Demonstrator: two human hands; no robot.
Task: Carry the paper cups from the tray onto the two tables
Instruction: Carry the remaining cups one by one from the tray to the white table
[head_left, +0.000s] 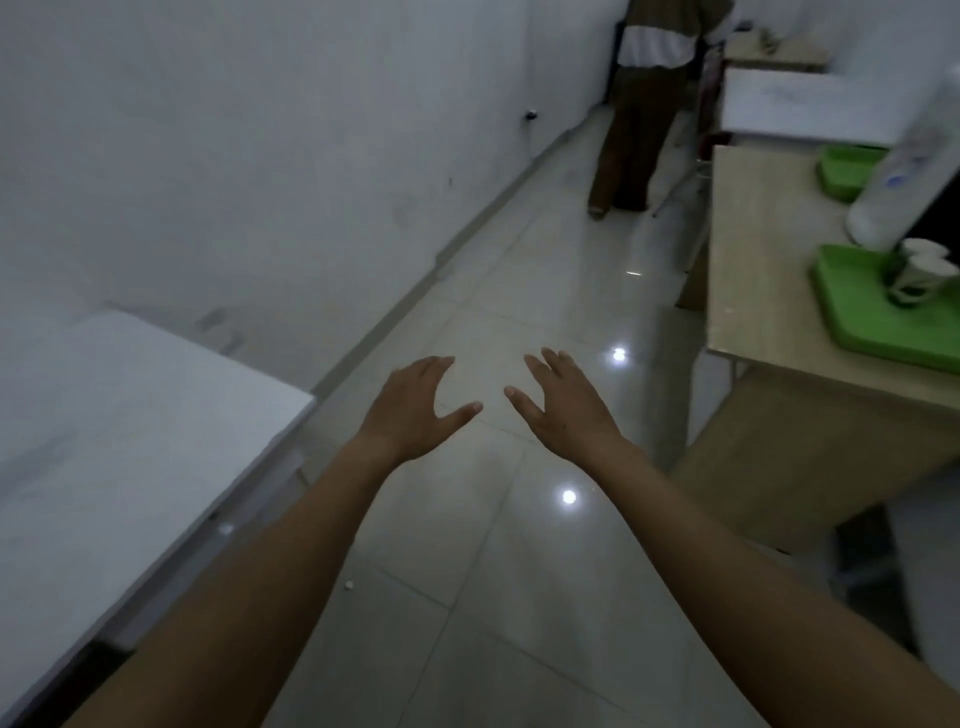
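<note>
Mid-frame, above glossy pale floor tiles (493, 571): left hand (415, 410) and right hand (563, 410), palms down, fingers spread and relaxed, grasping nothing. At the right edge, white paper cups (917, 273), blurred, clustered on a green raised-rim plastic tray (883, 327) atop a matte beige wood-grain table (753, 291). Lower left, a smooth white rectangular tabletop (130, 441).

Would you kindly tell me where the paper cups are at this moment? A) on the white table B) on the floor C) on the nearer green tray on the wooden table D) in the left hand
C: the paper cups stand on the nearer green tray on the wooden table, and the left hand and right hand hold nothing.
</note>
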